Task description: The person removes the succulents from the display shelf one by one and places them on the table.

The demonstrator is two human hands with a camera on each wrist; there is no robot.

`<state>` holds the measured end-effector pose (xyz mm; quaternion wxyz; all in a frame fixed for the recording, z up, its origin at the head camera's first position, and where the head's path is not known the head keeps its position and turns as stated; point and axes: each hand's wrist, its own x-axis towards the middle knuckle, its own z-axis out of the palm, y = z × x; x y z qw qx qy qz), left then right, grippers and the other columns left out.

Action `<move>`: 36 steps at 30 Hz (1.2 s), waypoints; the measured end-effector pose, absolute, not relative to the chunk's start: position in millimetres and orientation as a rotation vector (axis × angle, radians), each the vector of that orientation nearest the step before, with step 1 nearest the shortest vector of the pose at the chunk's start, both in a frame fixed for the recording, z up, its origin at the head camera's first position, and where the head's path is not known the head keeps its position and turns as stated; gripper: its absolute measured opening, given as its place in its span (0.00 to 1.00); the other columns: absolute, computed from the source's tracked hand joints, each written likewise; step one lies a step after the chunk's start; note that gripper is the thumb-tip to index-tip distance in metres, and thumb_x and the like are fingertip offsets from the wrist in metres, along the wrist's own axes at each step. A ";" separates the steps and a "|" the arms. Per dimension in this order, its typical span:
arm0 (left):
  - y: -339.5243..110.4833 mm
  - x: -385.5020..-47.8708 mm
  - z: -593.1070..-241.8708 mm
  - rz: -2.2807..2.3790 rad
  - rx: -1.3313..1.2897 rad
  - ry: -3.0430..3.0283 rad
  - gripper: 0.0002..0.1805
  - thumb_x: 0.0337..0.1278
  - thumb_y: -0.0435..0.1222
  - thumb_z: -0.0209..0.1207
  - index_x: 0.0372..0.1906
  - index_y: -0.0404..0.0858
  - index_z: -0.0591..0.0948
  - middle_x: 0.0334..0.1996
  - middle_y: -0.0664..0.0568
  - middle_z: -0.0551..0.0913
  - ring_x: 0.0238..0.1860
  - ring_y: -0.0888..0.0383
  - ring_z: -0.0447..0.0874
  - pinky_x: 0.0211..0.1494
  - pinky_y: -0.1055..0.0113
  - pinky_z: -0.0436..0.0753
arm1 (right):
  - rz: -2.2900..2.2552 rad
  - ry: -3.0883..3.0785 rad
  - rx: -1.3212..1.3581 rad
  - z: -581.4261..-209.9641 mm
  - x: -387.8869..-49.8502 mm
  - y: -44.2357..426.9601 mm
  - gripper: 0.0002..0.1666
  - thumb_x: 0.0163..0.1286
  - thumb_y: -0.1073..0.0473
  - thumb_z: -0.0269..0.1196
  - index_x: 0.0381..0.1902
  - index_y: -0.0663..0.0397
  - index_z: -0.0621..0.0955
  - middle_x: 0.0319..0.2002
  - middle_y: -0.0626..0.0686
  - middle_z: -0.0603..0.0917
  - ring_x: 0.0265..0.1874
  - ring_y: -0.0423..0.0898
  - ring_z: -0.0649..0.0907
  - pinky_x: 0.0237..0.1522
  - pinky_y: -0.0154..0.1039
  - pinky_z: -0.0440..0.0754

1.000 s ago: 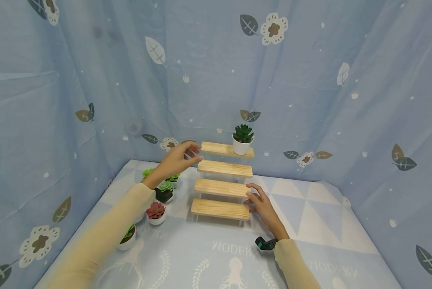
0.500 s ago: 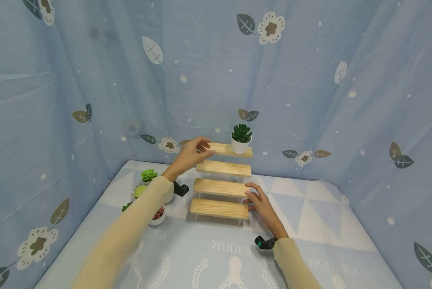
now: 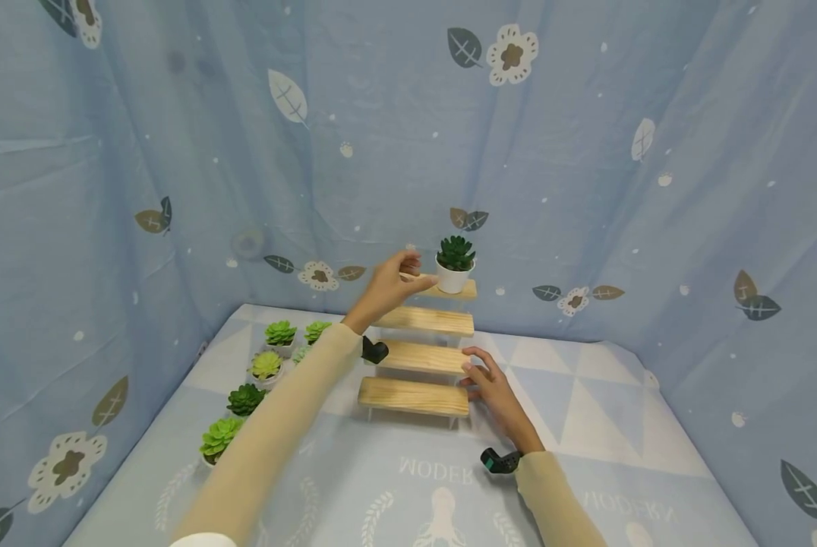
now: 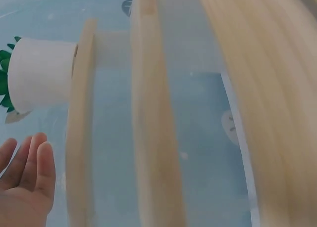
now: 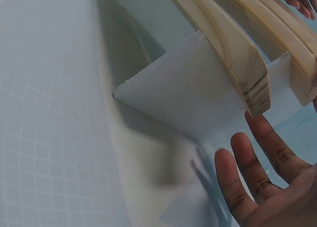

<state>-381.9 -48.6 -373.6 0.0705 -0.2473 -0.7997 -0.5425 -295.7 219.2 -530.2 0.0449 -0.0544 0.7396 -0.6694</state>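
In the head view my left hand (image 3: 391, 285) hovers at the top step, its fingers bent and its thumb towards a dark green succulent in a white pot (image 3: 453, 277). The left wrist view shows a gap between my fingers (image 4: 45, 170) and this pot (image 4: 44, 73). My right hand (image 3: 493, 391) holds the right end of the stepped wooden display stand (image 3: 415, 395), thumb and forefinger at the second board from the bottom. In the right wrist view one fingertip (image 5: 252, 118) touches the end of a board (image 5: 255, 83); the thumb is hidden there.
Several potted succulents stand left of the stand, among them a bright green one (image 3: 220, 437), a dark green one (image 3: 246, 399) and a yellow-green one (image 3: 266, 366). My left sleeve (image 3: 292, 433) covers part of that group. A blue patterned curtain (image 3: 381, 152) closes off the back.
My left hand has moved right, from the left end of the top board to beside the pot. My right hand stays at the stand. The pot has not moved.
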 end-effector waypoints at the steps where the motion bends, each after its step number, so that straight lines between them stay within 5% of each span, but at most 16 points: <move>1: -45.8 -382.9 -373.8 -1.641 -0.744 -2.403 0.41 0.61 0.56 0.70 0.74 0.45 0.70 0.59 0.51 0.77 0.56 0.53 0.80 0.56 0.54 0.83 | -2.042 2.259 -0.166 -530.2 -295.8 219.3 0.30 0.75 0.37 0.62 0.71 0.33 0.72 0.58 0.60 0.79 0.54 0.60 0.81 0.48 0.49 0.84; 10: -23.1 -390.5 -374.6 -1.704 -0.729 -2.391 0.47 0.58 0.56 0.71 0.76 0.39 0.67 0.64 0.47 0.74 0.62 0.52 0.75 0.60 0.54 0.80 | -2.056 2.236 -0.197 -529.5 -295.0 220.2 0.30 0.76 0.38 0.61 0.71 0.33 0.71 0.59 0.60 0.79 0.54 0.60 0.80 0.47 0.49 0.85; 36: 2.7 -397.8 -378.9 -1.850 -0.629 -2.347 0.48 0.57 0.53 0.73 0.78 0.46 0.64 0.64 0.49 0.72 0.60 0.52 0.74 0.60 0.52 0.79 | -2.001 2.308 -0.204 -531.7 -295.4 221.0 0.30 0.75 0.35 0.61 0.71 0.31 0.72 0.58 0.59 0.80 0.53 0.58 0.82 0.47 0.48 0.84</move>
